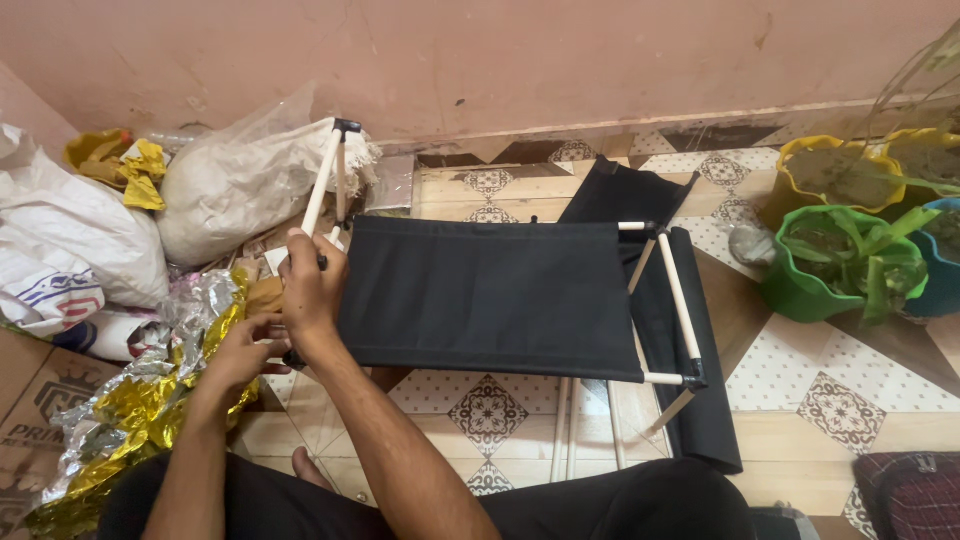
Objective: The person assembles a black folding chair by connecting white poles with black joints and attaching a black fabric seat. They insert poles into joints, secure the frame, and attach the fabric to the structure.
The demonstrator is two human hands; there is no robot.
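Person seated on the floor, legs out toward the work; a black fabric panel (490, 295) stretched between white rods (680, 305) lies flat ahead, just off the tiles on its frame.

Right hand (312, 290): grip closed around the left edge of the panel where a rod runs up to a black corner joint (347, 126); judged to be steadying that side so the frame does not twist. Left hand (240, 352): fingers curled at the lower left corner of the panel, touching it; whether they clamp a rod or only pinch cloth I cannot tell.

A second strip of black fabric (700, 400) hangs slack off the right side, down onto the floor; loose rods (565, 430) lie beneath the panel.

Floor: patterned tile (490, 410), cream and brown; pink wall (500, 60) behind. Left: white sacks (240, 180), crumpled gold and silver foil (130, 420), a cardboard box (30, 400). Right: green, yellow and blue plant pots (830, 270).
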